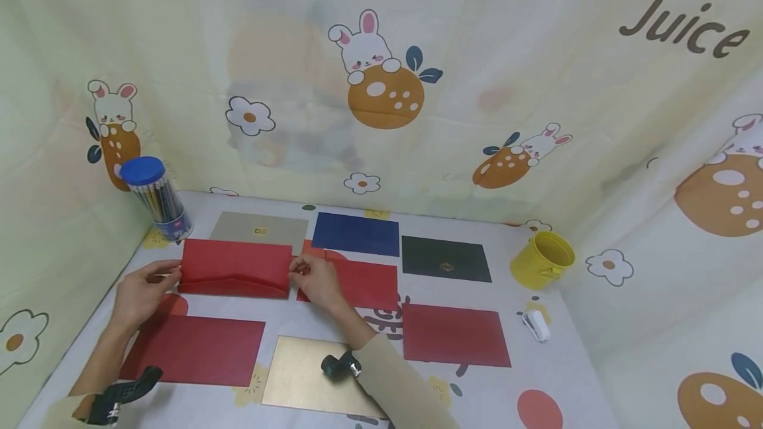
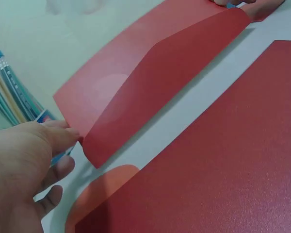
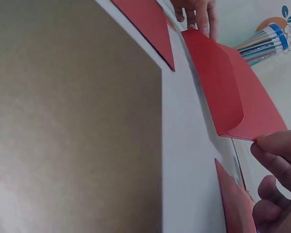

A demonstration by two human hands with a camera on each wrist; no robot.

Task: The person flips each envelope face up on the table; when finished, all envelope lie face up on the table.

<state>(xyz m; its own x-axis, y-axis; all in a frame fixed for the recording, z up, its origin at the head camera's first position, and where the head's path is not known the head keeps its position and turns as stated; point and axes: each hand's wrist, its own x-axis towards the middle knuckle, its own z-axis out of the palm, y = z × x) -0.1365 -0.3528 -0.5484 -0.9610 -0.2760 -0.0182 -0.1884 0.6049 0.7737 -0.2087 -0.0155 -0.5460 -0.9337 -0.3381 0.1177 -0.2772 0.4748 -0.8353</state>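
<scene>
A red envelope (image 1: 235, 263) is held by its two short ends, raised a little over the table, its flap (image 2: 169, 73) along the edge nearer the person. At the left end, my left hand (image 1: 136, 296) pinches the edge between thumb and fingers. My right hand (image 1: 318, 281) pinches the opposite end with thumb and forefinger, as the right wrist view also shows. Behind the raised envelope lies a grey envelope (image 1: 280, 227), partly covered by it. Another red envelope (image 1: 366, 283) lies flat beneath and beside the right hand.
Also flat on the table are a blue envelope (image 1: 356, 234), a dark green one (image 1: 447, 259), dark red ones (image 1: 203, 349) (image 1: 456, 336) and a gold one (image 1: 304, 373) under the right forearm. A pencil jar (image 1: 157, 200), yellow cup (image 1: 539, 260) and white stapler (image 1: 536, 326) stand around.
</scene>
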